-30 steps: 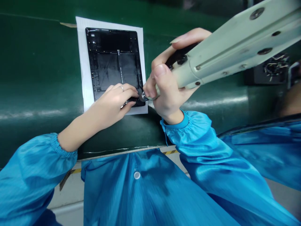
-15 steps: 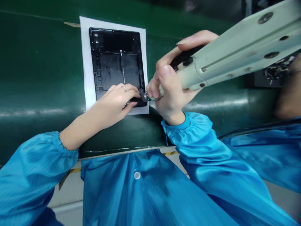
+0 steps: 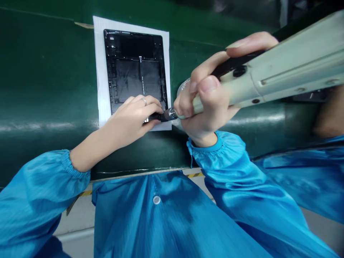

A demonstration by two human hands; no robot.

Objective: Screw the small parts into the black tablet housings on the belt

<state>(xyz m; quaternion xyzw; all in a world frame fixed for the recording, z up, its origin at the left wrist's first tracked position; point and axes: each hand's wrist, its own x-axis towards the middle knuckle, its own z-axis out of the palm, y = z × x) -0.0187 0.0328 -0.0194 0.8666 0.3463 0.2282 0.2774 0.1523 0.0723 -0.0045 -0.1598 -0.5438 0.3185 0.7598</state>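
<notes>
A black tablet housing (image 3: pixel 129 77), its inside facing up, lies on a white foam sheet (image 3: pixel 102 89). My left hand (image 3: pixel 131 114), a ring on one finger, rests over the housing's lower end. Its thumb and fingertips close around a small dark part with shiny metal bits, which I cannot make out. My right hand (image 3: pixel 206 98) is wrapped around a pale green electric screwdriver (image 3: pixel 290 75). The tool slants down to the left, its metal nose beside my left fingertips at the lower right corner. The bit's tip is hidden there.
The green tabletop (image 3: pixel 48 71) runs under everything, its front edge close to my blue smock (image 3: pixel 150 215). Behind my right fingers shows part of a pale round object (image 3: pixel 184 86) with lettering. At the right is another person's arm (image 3: pixel 329 111), beside a dark tray (image 3: pixel 309 96).
My right hand and the screwdriver have shifted right and look larger, and the pale round object has come into view. My left hand stays at the housing's lower end, its fingertips slightly shifted.
</notes>
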